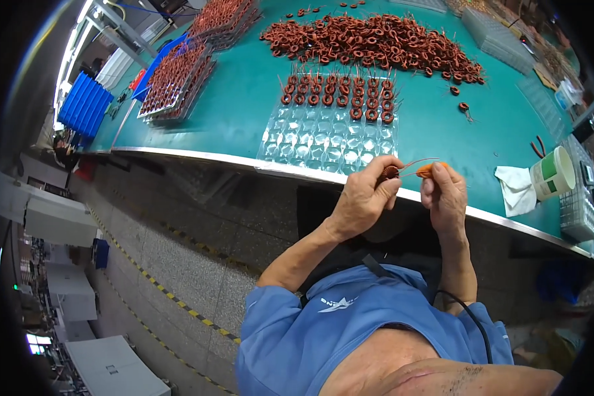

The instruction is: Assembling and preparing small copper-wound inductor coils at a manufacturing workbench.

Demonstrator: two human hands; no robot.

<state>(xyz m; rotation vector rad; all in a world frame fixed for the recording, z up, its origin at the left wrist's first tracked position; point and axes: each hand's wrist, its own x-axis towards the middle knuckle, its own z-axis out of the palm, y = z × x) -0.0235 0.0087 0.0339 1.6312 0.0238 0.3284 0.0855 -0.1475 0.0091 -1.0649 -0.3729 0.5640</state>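
Observation:
My left hand [365,199] pinches a copper-wound ring coil [390,173] just over the table's front edge. Two thin wire leads stretch from the coil toward my right hand [447,198]. That hand is closed around a small orange-handled tool [427,170], its tip close to the leads; its exact kind does not show. Beyond my hands lies a clear plastic tray [303,142] with round pockets. Its far rows hold upright coils [328,90] with leads pointing up, while the near pockets hold none. Behind it spreads a large heap of loose coils [369,43].
Filled coil trays [175,79] are stacked at the left, near blue bins [84,105]. To the right stand a white-and-green cup [553,173] on its side or tilted, a white cloth [516,188] and clear trays [498,41]. A metal edge [244,160] borders the green table [442,142].

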